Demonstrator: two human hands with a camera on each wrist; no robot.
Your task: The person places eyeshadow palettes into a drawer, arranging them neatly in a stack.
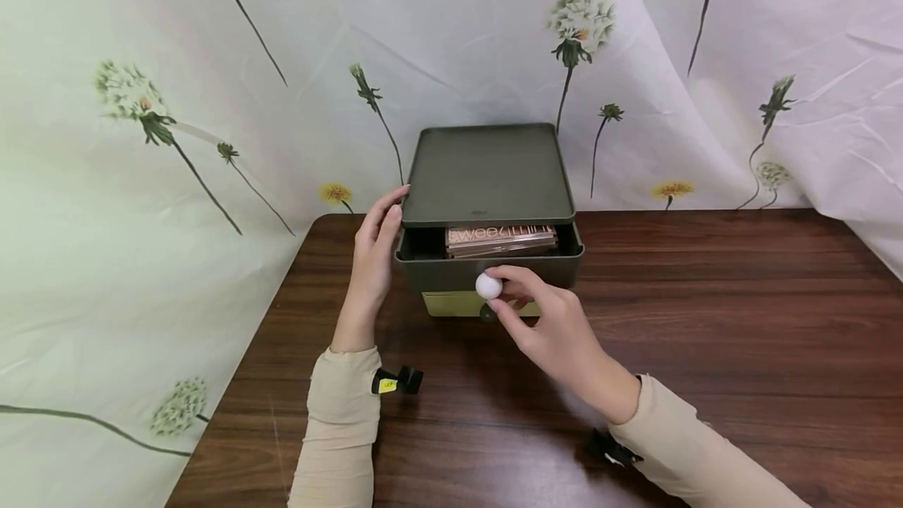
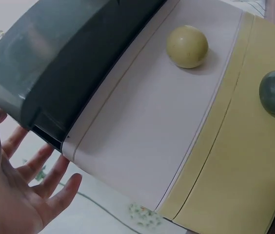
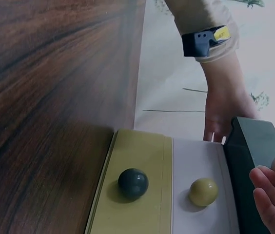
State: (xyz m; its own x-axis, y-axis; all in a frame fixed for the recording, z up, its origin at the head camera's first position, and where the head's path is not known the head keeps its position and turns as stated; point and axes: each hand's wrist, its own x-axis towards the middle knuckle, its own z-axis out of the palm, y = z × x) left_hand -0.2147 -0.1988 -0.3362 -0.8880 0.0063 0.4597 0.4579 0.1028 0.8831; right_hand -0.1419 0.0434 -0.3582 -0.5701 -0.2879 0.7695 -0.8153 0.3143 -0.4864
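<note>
Half the palette (image 1: 501, 240) hides inside the drawer (image 1: 487, 265) that the right hand (image 1: 557, 332) grips.

Head view: above, facing forward-down at the drawer box (image 1: 489, 214). Both wrist views: close, facing its drawer fronts; all 3 share it.

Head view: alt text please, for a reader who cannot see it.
A right hand pinches the white knob of a dark green drawer, open with a palette inside. The left hand rests on the box, on a wooden table.
</note>
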